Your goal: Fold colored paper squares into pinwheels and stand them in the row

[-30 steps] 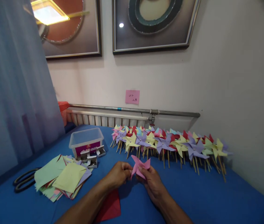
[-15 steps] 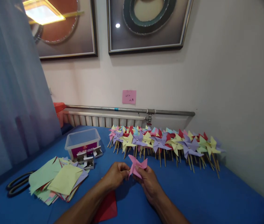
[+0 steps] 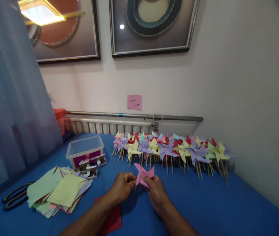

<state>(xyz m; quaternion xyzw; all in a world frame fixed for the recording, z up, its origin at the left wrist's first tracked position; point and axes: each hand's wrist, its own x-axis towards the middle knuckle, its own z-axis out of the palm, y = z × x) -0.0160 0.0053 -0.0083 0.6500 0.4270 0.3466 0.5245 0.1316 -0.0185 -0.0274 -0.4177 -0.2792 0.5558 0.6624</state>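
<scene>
**Pink pinwheel pinched between both hands, mid-assembly**

Pink pinwheel [image 3: 143, 174] held just above the blue table [image 3: 203, 203], dead centre, near edge. Left hand [image 3: 122, 187] at 9 o'clock of it, grip closed narrow on the left blades. Right hand [image 3: 156, 191] at 4 o'clock, fingertips pinching the folded tips at the centre. No stick seen on it yet; centre hidden by fingers, so pin cannot be told.

Row of finished pinwheels [image 3: 169, 149] at 12 to 2 o'clock, lying in a line along the wall, sticks pointing toward the person. Clear plastic box [image 3: 85, 151] at 10 o'clock, small pin boxes [image 3: 91, 165] touching its front. Stack of paper squares [image 3: 58, 191] at 9 o'clock, scissors [image 3: 15, 196] beyond at far left. Red sheet [image 3: 112, 218] under the left wrist.

To do well, judging by the hold: keep all four tips stacked tight at the centre, pinch firm but without creasing the curved blades, keep the tips aligned before anything is pushed through, avoid letting one corner spring free.
</scene>
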